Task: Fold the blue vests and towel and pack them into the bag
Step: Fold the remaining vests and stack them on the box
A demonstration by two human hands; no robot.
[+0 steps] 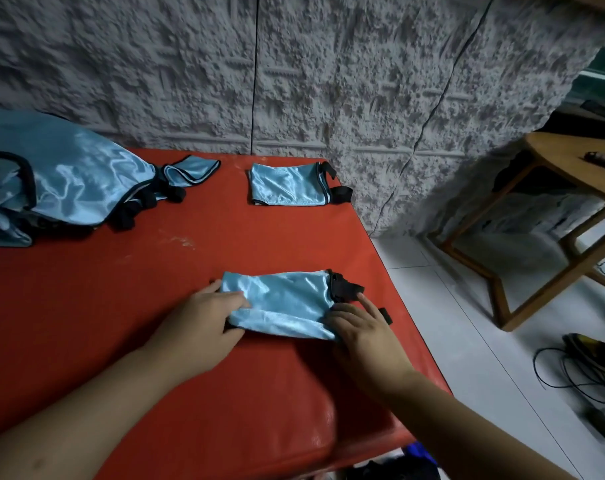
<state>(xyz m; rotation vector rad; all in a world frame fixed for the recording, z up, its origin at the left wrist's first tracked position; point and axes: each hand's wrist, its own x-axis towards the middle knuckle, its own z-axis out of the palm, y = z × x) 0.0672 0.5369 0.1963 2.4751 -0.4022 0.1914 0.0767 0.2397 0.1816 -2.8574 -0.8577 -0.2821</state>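
The vest (283,303) being worked on lies folded small near the right front part of the red table (121,323), with both hands on it. The left hand (204,320) holds its left edge, fingers curled in and pinching a fold of the cloth; the right hand (360,327) lies at its right end with fingers mostly straight, the forefinger stretched toward the black straps (346,289), pressing rather than gripping. The cloth is thin, shiny and satin-like, so I would judge it very light, limp and slippery: folds will likely slide open unless held flat, and the bundle is best taken by pinching through all layers at an edge or lifted with a flat hand beneath. The black-trimmed strap end looks the firmest spot to hold. A second folded vest (287,185) sits well apart at the far edge by the wall, and a loose heap of unfolded vests (62,181) lies at the far left. I see no bag or towel, and no brand, label or readable writing anywhere.
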